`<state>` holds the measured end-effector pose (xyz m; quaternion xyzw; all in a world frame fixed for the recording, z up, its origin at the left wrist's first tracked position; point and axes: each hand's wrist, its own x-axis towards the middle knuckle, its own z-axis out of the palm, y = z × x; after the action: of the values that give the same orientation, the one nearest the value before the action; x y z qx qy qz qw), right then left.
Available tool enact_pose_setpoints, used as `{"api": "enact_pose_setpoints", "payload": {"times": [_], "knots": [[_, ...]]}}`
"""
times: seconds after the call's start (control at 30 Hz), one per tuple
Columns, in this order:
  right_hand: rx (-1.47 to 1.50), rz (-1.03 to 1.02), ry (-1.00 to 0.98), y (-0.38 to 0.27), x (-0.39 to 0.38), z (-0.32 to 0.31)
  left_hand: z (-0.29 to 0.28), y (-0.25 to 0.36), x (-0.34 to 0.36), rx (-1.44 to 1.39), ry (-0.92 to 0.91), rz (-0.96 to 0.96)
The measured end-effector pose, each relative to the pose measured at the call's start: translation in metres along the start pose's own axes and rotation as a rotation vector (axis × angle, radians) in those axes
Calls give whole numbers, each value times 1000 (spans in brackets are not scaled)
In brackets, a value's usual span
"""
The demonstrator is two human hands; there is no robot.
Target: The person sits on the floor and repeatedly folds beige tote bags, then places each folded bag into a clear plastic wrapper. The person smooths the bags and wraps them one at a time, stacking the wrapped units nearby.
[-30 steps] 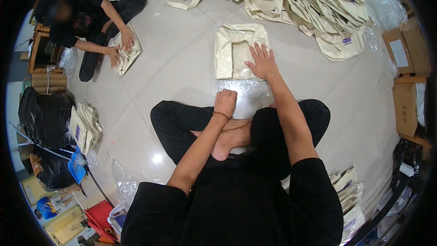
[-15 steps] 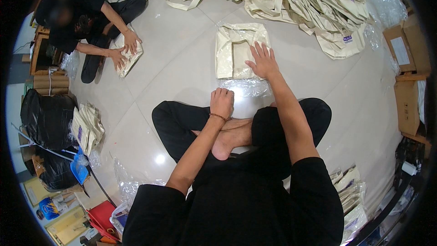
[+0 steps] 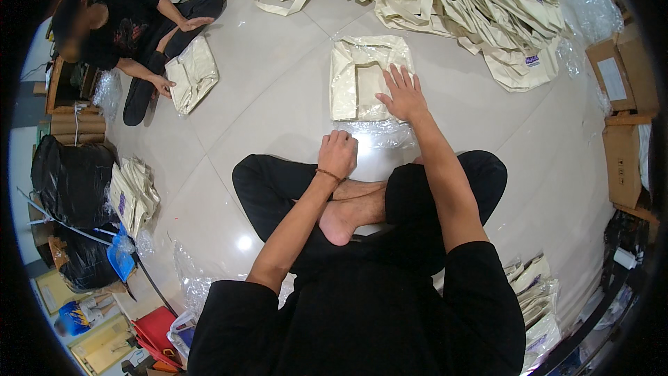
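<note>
A folded cream fabric tote bag [image 3: 344, 90] lies flat on the floor in front of me inside a clear plastic sleeve, whose loose flap [image 3: 379, 134] reaches toward my crossed legs. My right hand [image 3: 403, 96] is open, palm down with fingers spread, on the bag's right side. Closer to me, my left hand [image 3: 338, 154] is closed with curled fingers beside the flap's left corner; whatever is inside its fingers is hidden.
A large heap of cream tote bags [image 3: 445, 0] spreads across the far floor. At the far left sits a co-worker with another folded bag [image 3: 193, 75]. Wrapped bags [image 3: 136, 191] stand by black plastic sacks [image 3: 73, 181] at left; cardboard boxes [image 3: 623, 157] line the right.
My left hand has shifted slightly toward the sleeve's flap, while my right hand stays put. The co-worker has lifted one hand off their bag and grips its near edge with the other.
</note>
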<state>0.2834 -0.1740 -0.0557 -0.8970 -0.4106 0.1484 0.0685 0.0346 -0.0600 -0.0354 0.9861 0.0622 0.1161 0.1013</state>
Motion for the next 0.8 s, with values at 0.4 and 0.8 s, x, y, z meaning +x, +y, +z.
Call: {"api": "enact_pose_setpoints", "payload": {"times": [0.4, 0.8], "knots": [[-25, 16, -31, -1, 0, -2, 11, -6, 7, 38, -58, 182], [-37, 24, -47, -2, 0, -3, 12, -34, 8, -145, -83, 305]]}}
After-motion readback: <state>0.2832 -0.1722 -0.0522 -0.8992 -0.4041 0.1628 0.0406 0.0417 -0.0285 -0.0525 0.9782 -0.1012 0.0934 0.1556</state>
